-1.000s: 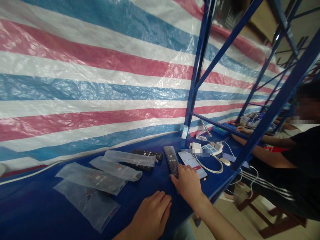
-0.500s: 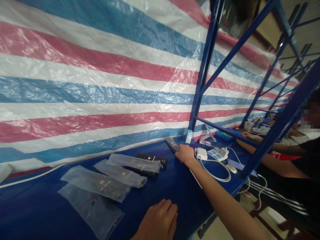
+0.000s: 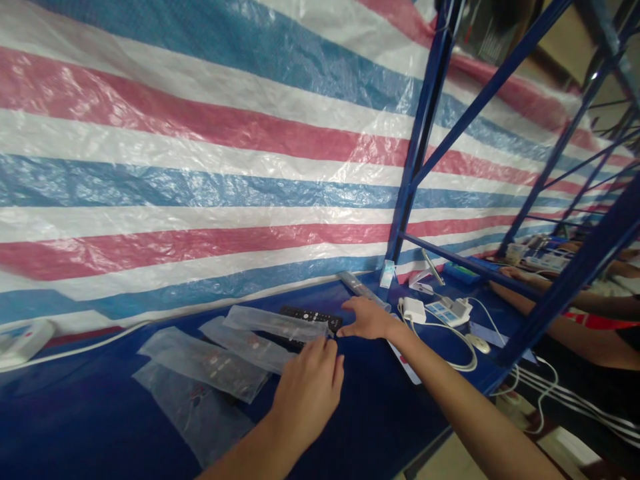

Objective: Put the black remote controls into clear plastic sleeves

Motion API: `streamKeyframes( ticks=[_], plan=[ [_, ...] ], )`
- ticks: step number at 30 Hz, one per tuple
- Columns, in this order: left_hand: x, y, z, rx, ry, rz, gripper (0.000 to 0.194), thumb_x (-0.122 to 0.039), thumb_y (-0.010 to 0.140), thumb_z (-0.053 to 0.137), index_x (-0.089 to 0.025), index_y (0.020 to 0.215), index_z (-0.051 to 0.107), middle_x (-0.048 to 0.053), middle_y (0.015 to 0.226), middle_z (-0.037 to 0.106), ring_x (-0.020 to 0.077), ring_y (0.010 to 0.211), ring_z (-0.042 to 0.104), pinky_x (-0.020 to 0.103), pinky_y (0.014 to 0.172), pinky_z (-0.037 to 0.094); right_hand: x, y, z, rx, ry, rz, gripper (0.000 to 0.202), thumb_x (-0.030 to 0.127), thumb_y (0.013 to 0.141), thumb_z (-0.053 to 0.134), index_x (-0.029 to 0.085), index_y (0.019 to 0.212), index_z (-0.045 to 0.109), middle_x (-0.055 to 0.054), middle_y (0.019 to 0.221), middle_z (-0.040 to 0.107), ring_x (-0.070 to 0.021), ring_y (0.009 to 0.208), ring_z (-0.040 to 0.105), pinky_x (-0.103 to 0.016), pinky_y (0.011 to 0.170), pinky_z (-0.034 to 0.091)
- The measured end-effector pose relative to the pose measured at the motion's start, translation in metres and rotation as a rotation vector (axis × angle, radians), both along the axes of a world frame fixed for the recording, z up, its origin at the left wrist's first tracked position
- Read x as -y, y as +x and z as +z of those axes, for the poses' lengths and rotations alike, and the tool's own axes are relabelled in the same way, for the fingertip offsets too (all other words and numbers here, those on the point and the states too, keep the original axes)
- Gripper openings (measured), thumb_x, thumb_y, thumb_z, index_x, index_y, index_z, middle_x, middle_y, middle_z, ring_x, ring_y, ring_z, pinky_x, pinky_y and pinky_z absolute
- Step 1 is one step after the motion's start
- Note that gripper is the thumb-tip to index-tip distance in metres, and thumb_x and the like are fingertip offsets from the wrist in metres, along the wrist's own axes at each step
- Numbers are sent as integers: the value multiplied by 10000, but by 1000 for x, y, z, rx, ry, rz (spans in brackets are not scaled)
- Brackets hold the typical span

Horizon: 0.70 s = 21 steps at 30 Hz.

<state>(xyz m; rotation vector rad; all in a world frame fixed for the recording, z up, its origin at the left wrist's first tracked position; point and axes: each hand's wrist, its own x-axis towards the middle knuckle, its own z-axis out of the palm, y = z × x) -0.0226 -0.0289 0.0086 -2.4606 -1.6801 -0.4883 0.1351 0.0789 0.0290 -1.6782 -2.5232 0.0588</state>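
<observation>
My left hand (image 3: 307, 383) has its fingers drawn together at the right end of a clear plastic sleeve (image 3: 280, 323); whatever they pinch is hidden. Under that sleeve lies a black remote control (image 3: 313, 316). My right hand (image 3: 369, 319) hovers by the remote's right end, thumb and fingers apart, holding nothing. Behind it a remote in a plastic sleeve (image 3: 359, 285) rests near the back edge. Left of my left hand, several sleeves overlap, one of them a bagged remote (image 3: 227, 367).
A blue rack post (image 3: 413, 180) rises behind the table (image 3: 365, 427). To the right are a white adapter (image 3: 414, 309), looped white cable (image 3: 473, 357) and a phone stand (image 3: 430, 270). A white power strip (image 3: 25, 340) sits at left. A co-worker's arm (image 3: 520, 300) reaches in at right.
My right hand has left the sleeved remote at the back, moved slightly toward me and opened. My left hand has moved forward to the end of the top sleeve. The view has shifted slightly.
</observation>
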Motion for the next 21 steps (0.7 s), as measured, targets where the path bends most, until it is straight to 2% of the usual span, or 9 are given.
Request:
streamKeyframes(
  ticks=[2,4,7,12,15,21],
  plan=[
    [-14,3,14,-52,-22,114,259,-247,931,399,-139,973,632,124,969,642,251,911,626,330,704,524,3,-9,-2,10,-18,47,513,489,708,721,200,1128,655,-55,1131,676,-216,1057,597,-258,856,426],
    [-24,7,19,-83,-45,174,279,-259,924,422,-100,1000,637,155,983,639,272,940,619,339,706,525,3,-18,-5,18,-9,48,403,462,759,671,187,1054,682,-75,1104,683,-232,1037,606,-277,828,432],
    [-33,10,17,-132,-87,193,281,-235,912,442,-79,1027,646,176,1009,636,285,973,614,343,713,524,3,-27,-5,26,10,22,305,422,813,596,188,978,703,-86,1065,694,-237,1010,621,-285,799,436],
    [-35,9,16,-209,-156,172,312,-14,853,394,-81,1014,652,172,990,657,264,967,626,343,738,519,11,-22,-1,56,-4,-54,308,437,758,619,190,906,728,-98,989,725,-247,957,653,-279,754,456],
    [-31,9,15,-217,-144,101,348,43,826,378,-75,1021,640,168,1001,659,249,948,626,347,746,525,22,-14,1,89,-30,-123,304,418,715,654,174,875,740,-116,922,739,-254,889,680,-274,696,468],
    [-14,9,1,-219,-126,-218,285,-22,887,413,-142,1012,640,94,1018,642,214,985,608,330,836,533,49,3,1,109,-30,-199,319,404,678,672,147,850,749,-144,882,742,-269,847,693,-276,656,467]
  ],
)
